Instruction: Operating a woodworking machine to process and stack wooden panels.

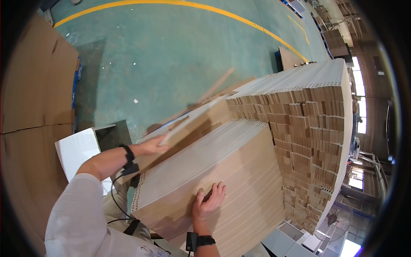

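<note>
My left hand (153,144) grips the near end of a flat cardboard piece (199,125), brown with a pale edge, which slants away to the far right and is slightly blurred. Some of those fingers are hidden behind the board. My right hand (209,202) lies with its fingers stretched out on the brown face of a stack of flat cardboard sheets (246,169), holding nothing. White edges of the stacked sheets show along the side toward my left hand. Black bands with small devices circle both wrists.
A tall stack of folded cardboard (306,128) rises at the right. Large brown cardboard (36,90) stands at the far left, near a white panel (79,152). Beyond lies a green floor (171,55) with a yellow line (171,2). A fan (334,219) is at lower right.
</note>
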A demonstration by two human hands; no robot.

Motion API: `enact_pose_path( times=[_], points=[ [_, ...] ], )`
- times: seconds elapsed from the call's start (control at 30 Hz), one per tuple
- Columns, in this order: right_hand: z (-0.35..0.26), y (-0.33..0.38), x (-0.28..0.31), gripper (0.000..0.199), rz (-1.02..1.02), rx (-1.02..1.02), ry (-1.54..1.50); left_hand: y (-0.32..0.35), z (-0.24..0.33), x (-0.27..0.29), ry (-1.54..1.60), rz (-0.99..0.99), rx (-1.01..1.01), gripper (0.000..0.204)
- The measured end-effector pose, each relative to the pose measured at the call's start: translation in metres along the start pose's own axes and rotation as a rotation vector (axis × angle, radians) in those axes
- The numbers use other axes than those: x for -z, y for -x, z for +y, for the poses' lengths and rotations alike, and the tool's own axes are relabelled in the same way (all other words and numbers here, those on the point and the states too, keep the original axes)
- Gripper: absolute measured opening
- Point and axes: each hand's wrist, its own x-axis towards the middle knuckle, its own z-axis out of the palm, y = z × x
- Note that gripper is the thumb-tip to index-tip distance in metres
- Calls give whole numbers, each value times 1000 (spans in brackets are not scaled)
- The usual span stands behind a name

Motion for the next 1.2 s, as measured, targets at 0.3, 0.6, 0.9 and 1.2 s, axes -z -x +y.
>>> enact_pose_path(
  times=[0.3, 0.6, 0.9, 1.2],
  points=[
    [19, 7, -6, 50, -4, -10, -6, -41, 31, -59, -116, -145, 15, 72],
    [17, 3, 1, 49, -10, -7, -3, 7, 0, 1, -212, 128, 115, 65],
    [15, 5, -6, 53, -18, -33, -10, -65, 20, -58, -217, -145, 313, 62],
    [19, 4, -2, 56, -34, -28, -51, -9, -17, -10, -86, 168, 143, 58]
  ],
)
